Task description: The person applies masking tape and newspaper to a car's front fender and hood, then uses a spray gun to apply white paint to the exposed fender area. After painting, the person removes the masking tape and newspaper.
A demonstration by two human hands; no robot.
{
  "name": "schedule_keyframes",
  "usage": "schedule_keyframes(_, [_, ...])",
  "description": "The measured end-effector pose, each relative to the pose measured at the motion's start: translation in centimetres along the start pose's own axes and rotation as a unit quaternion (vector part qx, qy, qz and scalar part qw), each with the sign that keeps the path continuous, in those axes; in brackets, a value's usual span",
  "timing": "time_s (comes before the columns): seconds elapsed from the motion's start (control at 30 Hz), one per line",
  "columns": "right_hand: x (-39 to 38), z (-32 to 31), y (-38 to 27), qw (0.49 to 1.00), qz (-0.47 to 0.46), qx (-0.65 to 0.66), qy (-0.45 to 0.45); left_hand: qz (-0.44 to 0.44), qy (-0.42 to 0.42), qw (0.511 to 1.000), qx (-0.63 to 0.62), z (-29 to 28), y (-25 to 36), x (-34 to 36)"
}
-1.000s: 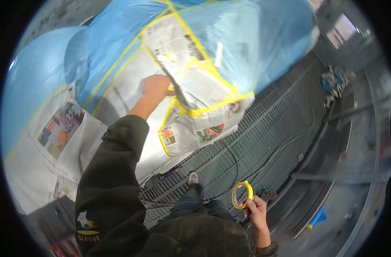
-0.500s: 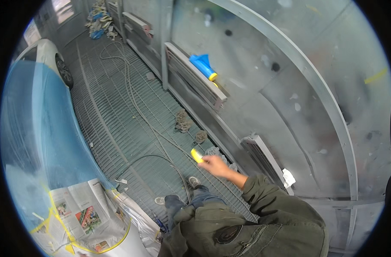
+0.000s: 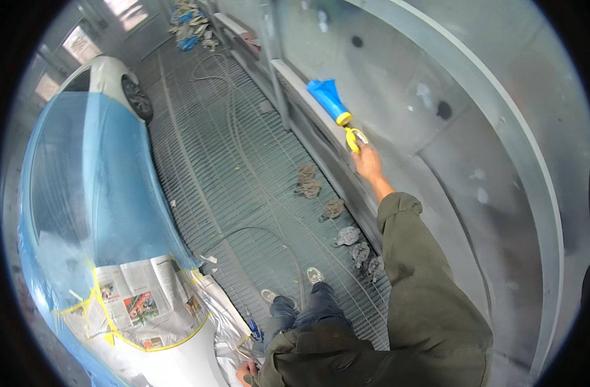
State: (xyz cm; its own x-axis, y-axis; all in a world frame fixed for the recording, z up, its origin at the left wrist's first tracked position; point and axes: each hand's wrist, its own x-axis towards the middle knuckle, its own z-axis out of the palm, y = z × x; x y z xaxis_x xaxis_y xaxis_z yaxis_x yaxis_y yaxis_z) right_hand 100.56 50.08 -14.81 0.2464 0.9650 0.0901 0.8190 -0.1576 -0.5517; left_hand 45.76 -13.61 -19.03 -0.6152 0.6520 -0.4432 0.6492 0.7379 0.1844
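Observation:
My right hand [image 3: 368,162] reaches out to the ledge on the right wall, its fingers closed on the near edge of a yellow roll of tape [image 3: 356,138]. Just beyond the tape, a roll of blue masking film [image 3: 329,103] with a yellow end lies on the ledge [image 3: 299,84]. Low in the picture, my left hand [image 3: 246,372] shows only in part beside my jacket, and its fingers are mostly hidden. It is near the crumpled silvery sheeting [image 3: 225,319] along the car's side.
A car [image 3: 117,174] under blue-tinted film stands at left, with newspaper [image 3: 143,300] taped on near me. A hose [image 3: 243,155] runs over the grated floor [image 3: 198,168]. Crumpled rags [image 3: 308,180] line the wall's foot; a litter pile [image 3: 192,26] lies far back.
My right arm has stretched forward, carrying the yellow tape from above the floor to the ledge by the blue roll. My left hand has come into view at the lower edge.

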Motion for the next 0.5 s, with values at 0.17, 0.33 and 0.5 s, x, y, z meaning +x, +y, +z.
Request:
schedule_keyframes(0.17, [2.7,4.6,-0.1,0.992,0.047,-0.07,-0.09,-0.1,0.018,0.987,-0.128,-5.3,6.1,-7.3])
schedule_keyframes(0.33, [3.3,6.4,3.5,0.995,-0.03,-0.088,-0.018,-0.153,0.031,0.973,-0.17,-3.4,5.3,-11.4])
schedule_keyframes(0.5, [0.3,6.9,1.4,0.99,-0.109,-0.043,0.082,-0.206,-0.042,0.923,-0.321,1.2,4.5,-15.0])
